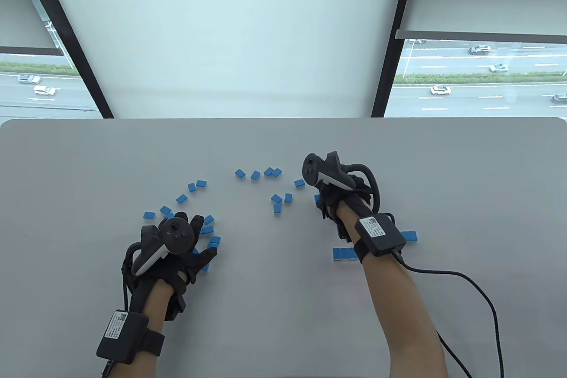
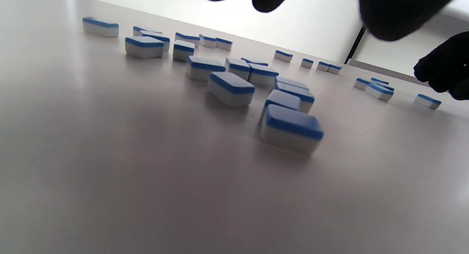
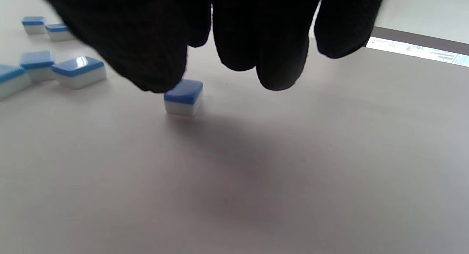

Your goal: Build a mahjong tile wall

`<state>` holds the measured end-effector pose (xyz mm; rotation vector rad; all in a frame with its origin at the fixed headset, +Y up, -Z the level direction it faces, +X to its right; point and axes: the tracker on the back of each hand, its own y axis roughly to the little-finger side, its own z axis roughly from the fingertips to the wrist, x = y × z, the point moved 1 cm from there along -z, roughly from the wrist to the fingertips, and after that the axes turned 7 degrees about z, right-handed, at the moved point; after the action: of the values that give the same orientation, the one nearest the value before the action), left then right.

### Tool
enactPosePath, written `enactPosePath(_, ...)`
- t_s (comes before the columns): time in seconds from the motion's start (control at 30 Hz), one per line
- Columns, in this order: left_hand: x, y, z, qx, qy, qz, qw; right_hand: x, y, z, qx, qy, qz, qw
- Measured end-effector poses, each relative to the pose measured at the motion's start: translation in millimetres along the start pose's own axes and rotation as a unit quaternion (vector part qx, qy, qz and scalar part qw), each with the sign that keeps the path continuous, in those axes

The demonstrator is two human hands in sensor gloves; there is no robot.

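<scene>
Wall barely begun: short row [image 1: 344,254] lower right | loose tiles [image 1: 270,172] scattered mid-table | left hand [image 1: 177,245] relaxed over tiles | right hand [image 1: 336,200] grip: can't tell, above one tile [image 3: 184,96]

White labels with QR codes on both wrist boxes [image 1: 122,337], print too small to read

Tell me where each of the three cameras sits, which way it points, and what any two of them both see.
Table view: above, looking down the grey table toward windows; shows both forearms, left hand, right hand.
Left wrist view: low on the left wrist, looking across scattered blue tiles; fingertips at top.
Right wrist view: low under the right hand, facing one tile.
Shared: all three see the tiles.
</scene>
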<state>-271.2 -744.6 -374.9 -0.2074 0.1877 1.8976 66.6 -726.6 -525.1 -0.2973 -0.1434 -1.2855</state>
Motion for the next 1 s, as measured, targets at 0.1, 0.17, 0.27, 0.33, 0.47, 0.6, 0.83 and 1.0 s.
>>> enactPosePath(0.1, 0, 0, 0, 0.001, 0.001, 0.002, 1.000, 6, -5, -9, 0.008, -0.015, 0.018, 1.000)
enactPosePath(0.17, 0, 0, 0, 0.001, 0.001, 0.001, 1.000, 9, -5, -12, 0.012, -0.019, 0.018, 1.000)
enactPosePath(0.27, 0, 0, 0, 0.001, 0.000, 0.002, 1.000, 13, -6, -14, 0.013, -0.014, 0.013, 1.000)
enactPosePath(0.33, 1, 0, 0, 0.001, 0.001, 0.000, 1.000, 13, -7, -15, 0.011, -0.014, 0.015, 1.000)
enactPosePath(0.47, 1, 0, 0, 0.002, 0.000, 0.002, 1.000, 5, 0, -5, 0.011, 0.000, 0.022, 1.000)
enactPosePath(0.6, 2, 1, 0, 0.002, -0.002, 0.004, 1.000, -12, 20, 17, 0.001, 0.034, 0.022, 0.999)
enactPosePath(0.83, 2, 1, 1, 0.001, -0.001, 0.004, 1.000, -29, 73, 74, 0.007, 0.120, 0.018, 0.993)
enactPosePath(1.0, 2, 2, 1, 0.003, -0.002, 0.003, 1.000, -22, 113, 110, 0.033, 0.163, -0.008, 0.986)
